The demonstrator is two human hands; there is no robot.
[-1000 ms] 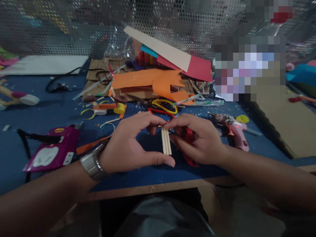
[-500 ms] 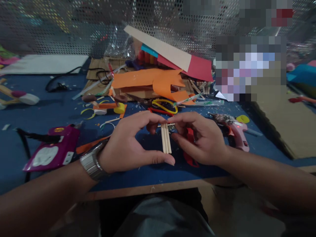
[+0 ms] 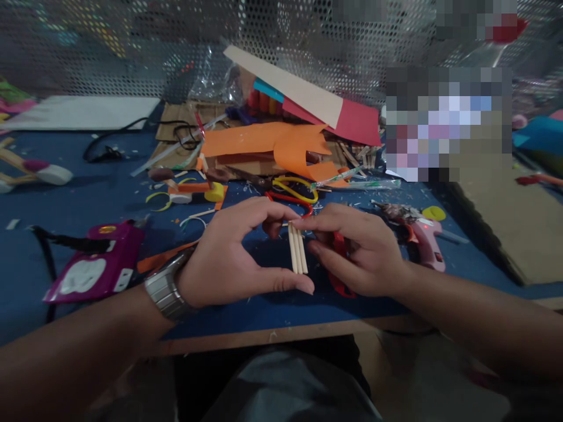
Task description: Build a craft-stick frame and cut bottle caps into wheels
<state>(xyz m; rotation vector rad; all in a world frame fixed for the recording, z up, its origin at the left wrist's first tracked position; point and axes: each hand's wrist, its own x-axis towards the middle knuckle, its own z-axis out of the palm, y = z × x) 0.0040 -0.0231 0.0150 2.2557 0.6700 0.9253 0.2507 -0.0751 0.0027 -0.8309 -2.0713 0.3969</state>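
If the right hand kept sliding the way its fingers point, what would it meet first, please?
Probably the wooden sticks right at its fingertips, then the left hand behind them; the right hand points leftward.

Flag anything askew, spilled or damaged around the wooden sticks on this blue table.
The three pale wooden sticks lie flush side by side between the left hand and right hand, nothing askew there. Around them, small paper scraps and shavings litter the blue table, and the orange cut paper sheet curls up.

**Craft clutter covers blue tabletop**

A blue tabletop (image 3: 88, 199) carries orange paper (image 3: 264, 140), a pink glue gun (image 3: 424, 240), a magenta case (image 3: 94, 272), yellow-handled scissors (image 3: 292, 187), a black cable (image 3: 127, 138) and scattered scraps.
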